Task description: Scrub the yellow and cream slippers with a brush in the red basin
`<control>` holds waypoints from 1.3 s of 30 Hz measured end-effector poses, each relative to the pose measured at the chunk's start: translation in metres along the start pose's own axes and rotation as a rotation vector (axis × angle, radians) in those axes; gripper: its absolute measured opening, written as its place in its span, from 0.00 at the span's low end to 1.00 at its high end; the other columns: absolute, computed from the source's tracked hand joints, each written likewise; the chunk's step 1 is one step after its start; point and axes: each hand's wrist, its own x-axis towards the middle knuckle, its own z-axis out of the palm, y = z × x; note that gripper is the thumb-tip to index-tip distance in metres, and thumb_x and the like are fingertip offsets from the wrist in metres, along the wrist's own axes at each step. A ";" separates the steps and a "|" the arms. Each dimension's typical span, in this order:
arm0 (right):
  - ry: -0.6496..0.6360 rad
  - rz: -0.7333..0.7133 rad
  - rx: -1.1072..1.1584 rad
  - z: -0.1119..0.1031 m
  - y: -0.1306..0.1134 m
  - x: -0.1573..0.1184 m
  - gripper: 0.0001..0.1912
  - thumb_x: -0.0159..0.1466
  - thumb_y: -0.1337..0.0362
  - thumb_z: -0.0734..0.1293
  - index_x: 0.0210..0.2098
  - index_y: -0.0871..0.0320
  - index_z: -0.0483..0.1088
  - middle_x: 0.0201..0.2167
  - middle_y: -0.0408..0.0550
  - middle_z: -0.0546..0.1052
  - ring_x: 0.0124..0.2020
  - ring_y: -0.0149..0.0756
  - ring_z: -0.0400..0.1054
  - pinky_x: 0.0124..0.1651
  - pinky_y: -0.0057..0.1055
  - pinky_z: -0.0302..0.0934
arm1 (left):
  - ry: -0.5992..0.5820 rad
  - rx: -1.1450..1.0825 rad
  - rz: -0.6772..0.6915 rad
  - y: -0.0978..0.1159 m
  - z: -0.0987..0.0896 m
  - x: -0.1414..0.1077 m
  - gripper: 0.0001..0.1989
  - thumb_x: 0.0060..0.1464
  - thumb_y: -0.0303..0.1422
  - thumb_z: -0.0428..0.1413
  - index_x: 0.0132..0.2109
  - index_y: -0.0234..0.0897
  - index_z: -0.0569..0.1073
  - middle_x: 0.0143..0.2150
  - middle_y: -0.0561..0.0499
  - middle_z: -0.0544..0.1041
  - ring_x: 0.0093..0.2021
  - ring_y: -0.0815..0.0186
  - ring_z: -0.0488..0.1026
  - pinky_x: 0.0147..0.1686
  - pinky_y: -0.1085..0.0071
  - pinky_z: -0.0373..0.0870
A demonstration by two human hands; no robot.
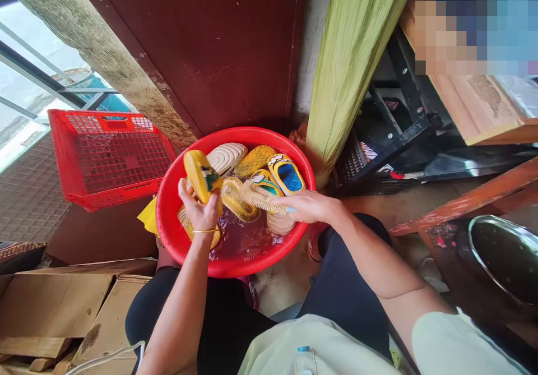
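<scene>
My left hand [202, 209] is closed around a yellow slipper [197, 173], raised over the left side of a red basin [235, 268]. In my right hand [309, 205] is a scrub brush [263, 197] with pale bristles, held above the basin's right part. Dark water [247, 240] fills the bottom of the basin. Several more slippers lie in it: a yellow one with a blue insole [290, 174], a cream sole [227, 158] turned up at the back, and yellow textured soles [255, 161]. The brush and the raised slipper are apart.
A red plastic crate [117, 165] stands left of the basin, with flattened cardboard [54, 308] below it. Behind is a dark red door panel [202, 44]. A green curtain [348, 66] hangs to the right, beside a black metal frame [403, 106] and a round glass lid [508, 257].
</scene>
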 end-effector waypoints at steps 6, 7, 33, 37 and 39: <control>0.080 0.176 -0.002 -0.002 0.012 0.007 0.34 0.67 0.69 0.61 0.71 0.45 0.58 0.58 0.49 0.77 0.53 0.46 0.74 0.50 0.34 0.65 | 0.068 -0.012 0.187 0.008 -0.006 0.008 0.42 0.48 0.35 0.66 0.67 0.41 0.58 0.52 0.46 0.74 0.46 0.63 0.77 0.51 0.65 0.75; 0.092 0.162 0.004 -0.002 0.012 0.009 0.34 0.67 0.69 0.61 0.71 0.45 0.57 0.58 0.49 0.77 0.53 0.46 0.74 0.51 0.34 0.65 | 0.061 0.003 0.202 0.009 -0.005 0.008 0.41 0.47 0.35 0.67 0.66 0.40 0.60 0.52 0.46 0.75 0.47 0.62 0.77 0.53 0.64 0.74; 0.534 0.109 0.182 0.024 -0.019 0.067 0.28 0.75 0.60 0.50 0.73 0.56 0.50 0.61 0.53 0.74 0.56 0.40 0.72 0.57 0.32 0.65 | -0.361 -0.253 -0.364 0.003 0.029 -0.040 0.34 0.43 0.40 0.67 0.58 0.39 0.71 0.52 0.46 0.79 0.50 0.54 0.78 0.51 0.60 0.77; 0.385 0.157 0.175 0.029 -0.017 0.063 0.28 0.74 0.60 0.53 0.72 0.53 0.53 0.53 0.52 0.79 0.51 0.43 0.76 0.54 0.36 0.67 | -0.363 -0.207 -0.216 0.012 0.018 -0.033 0.33 0.42 0.39 0.67 0.57 0.38 0.73 0.52 0.45 0.78 0.53 0.53 0.75 0.58 0.59 0.72; 0.367 0.154 0.221 0.028 -0.014 0.064 0.28 0.74 0.61 0.55 0.72 0.53 0.53 0.55 0.52 0.79 0.52 0.42 0.75 0.56 0.35 0.66 | -0.369 -0.158 -0.083 0.021 0.012 -0.028 0.38 0.41 0.37 0.69 0.61 0.39 0.70 0.56 0.45 0.76 0.57 0.52 0.73 0.60 0.59 0.70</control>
